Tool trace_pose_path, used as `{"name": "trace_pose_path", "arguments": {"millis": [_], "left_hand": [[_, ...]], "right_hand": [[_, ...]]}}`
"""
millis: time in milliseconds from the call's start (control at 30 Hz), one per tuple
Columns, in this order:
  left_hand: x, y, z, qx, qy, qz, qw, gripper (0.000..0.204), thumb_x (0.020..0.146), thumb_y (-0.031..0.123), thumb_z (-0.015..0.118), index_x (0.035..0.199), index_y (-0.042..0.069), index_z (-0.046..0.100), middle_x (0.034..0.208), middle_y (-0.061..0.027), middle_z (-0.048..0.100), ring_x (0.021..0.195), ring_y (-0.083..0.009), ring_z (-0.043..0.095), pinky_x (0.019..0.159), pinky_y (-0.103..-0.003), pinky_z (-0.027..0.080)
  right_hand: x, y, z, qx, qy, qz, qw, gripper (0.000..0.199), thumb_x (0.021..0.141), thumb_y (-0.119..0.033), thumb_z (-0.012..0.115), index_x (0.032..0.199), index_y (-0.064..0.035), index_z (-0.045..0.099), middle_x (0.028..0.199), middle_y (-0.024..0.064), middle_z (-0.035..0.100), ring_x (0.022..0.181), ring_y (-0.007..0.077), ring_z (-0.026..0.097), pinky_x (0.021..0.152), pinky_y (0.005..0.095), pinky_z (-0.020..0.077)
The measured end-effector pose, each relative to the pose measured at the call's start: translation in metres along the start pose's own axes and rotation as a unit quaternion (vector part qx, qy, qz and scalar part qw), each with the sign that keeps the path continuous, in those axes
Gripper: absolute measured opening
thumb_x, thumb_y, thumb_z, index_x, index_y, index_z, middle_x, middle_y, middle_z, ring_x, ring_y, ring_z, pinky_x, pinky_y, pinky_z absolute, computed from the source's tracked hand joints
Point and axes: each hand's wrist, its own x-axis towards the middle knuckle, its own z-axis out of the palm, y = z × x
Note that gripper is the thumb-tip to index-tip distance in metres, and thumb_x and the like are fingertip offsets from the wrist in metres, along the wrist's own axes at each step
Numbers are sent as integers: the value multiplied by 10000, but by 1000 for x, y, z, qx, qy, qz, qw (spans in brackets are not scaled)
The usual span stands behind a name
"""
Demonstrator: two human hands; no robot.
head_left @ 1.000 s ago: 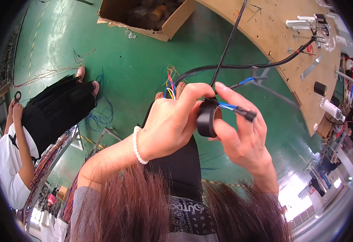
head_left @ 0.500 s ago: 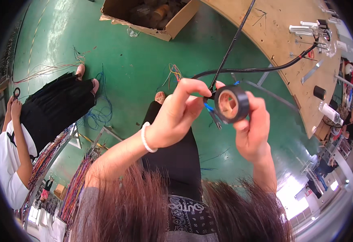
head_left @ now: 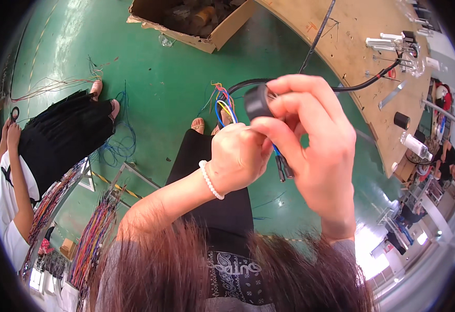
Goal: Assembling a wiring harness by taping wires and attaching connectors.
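My left hand [head_left: 239, 155] is closed around a wire bundle, with blue, yellow and white wires [head_left: 226, 108] rising out above its knuckles. My right hand [head_left: 313, 132] grips a roll of black electrical tape [head_left: 257, 103] at the upper side of the left hand. The fingers of both hands nearly meet, and they hide where the tape joins the bundle. Below them hang blue wires ending in dark connectors [head_left: 283, 169]. Behind my right hand a black taped cable [head_left: 362, 86] runs toward the board.
A wooden board [head_left: 352, 47] with white fixtures [head_left: 386, 41] stands at upper right, holding a spare black roll [head_left: 401, 120] and a clear bottle [head_left: 415, 145]. An open cardboard box [head_left: 212, 39] lies ahead. Another person [head_left: 16, 192] works at left beside bundled wires [head_left: 94, 234].
My right hand has carried the tape roll up and left over the bundle, and the roll has turned. My left hand has rotated, knuckles up, and the coloured wires now show above it.
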Motion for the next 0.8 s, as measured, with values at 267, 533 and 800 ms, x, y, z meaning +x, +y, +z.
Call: {"name": "trace_pose_path", "arguments": {"millis": [267, 533, 800], "left_hand": [[16, 20, -17, -84, -23, -138, 987, 446, 887, 36, 649, 1267, -10, 419, 629, -87, 570, 468, -258, 555, 457, -349, 430], [17, 14, -22, -19, -62, -23, 998, 328, 859, 60, 725, 1009, 19, 436, 587, -53, 514, 441, -224, 519, 425, -338, 389], [7, 30, -6, -41, -23, -132, 990, 512, 876, 48, 682, 1262, -72, 367, 604, -60, 553, 511, -257, 584, 501, -332, 450]], "right_hand": [[22, 42, 5, 33, 143, -80, 986, 95, 918, -85, 651, 939, 7, 646, 850, 37, 636, 737, 127, 592, 613, 269, 468], [-38, 31, 1, 378, 100, 209, 896, 264, 964, -160, 619, 1145, 25, 567, 806, 17, 544, 637, 63, 465, 533, 214, 381], [-25, 17, -9, 249, 0, 166, 954, 226, 904, -106, 677, 1081, 6, 591, 796, 11, 580, 617, 51, 469, 562, 183, 390]]}}
